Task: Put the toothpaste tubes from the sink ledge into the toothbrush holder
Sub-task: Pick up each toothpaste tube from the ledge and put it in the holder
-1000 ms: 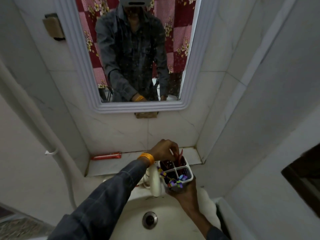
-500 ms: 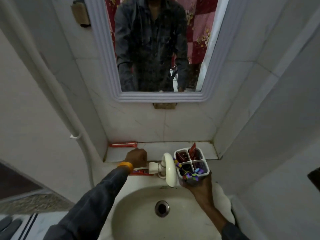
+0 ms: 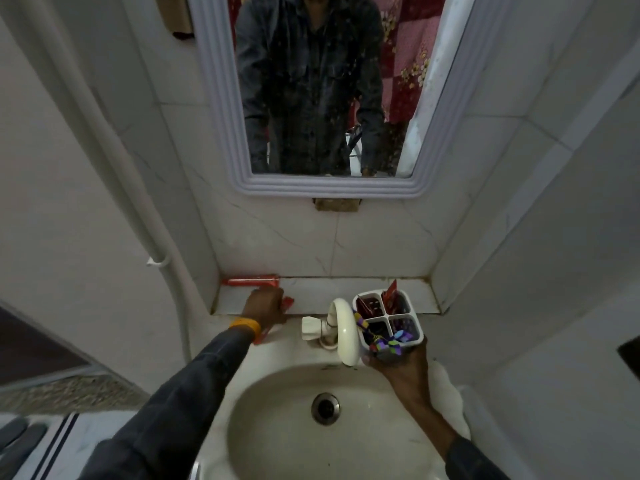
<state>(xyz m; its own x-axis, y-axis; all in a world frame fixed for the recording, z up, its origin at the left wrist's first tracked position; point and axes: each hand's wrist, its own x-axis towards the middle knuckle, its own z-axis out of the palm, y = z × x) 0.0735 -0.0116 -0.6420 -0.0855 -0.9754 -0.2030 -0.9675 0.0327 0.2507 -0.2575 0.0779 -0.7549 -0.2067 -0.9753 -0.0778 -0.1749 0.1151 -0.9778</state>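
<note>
Fingers of my left hand (image 3: 265,304) close on a red toothpaste tube (image 3: 287,301) left of centre; my right hand (image 3: 398,367) grips the white four-compartment plastic holder (image 3: 388,322) close, ready to receive. Another red tube (image 3: 250,281) waits on the ledge (image 3: 346,292).

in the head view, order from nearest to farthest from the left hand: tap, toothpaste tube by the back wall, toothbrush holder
1. toothpaste tube by the back wall, just behind the left hand
2. tap, to its right
3. toothbrush holder, farther right, in the right hand
</note>
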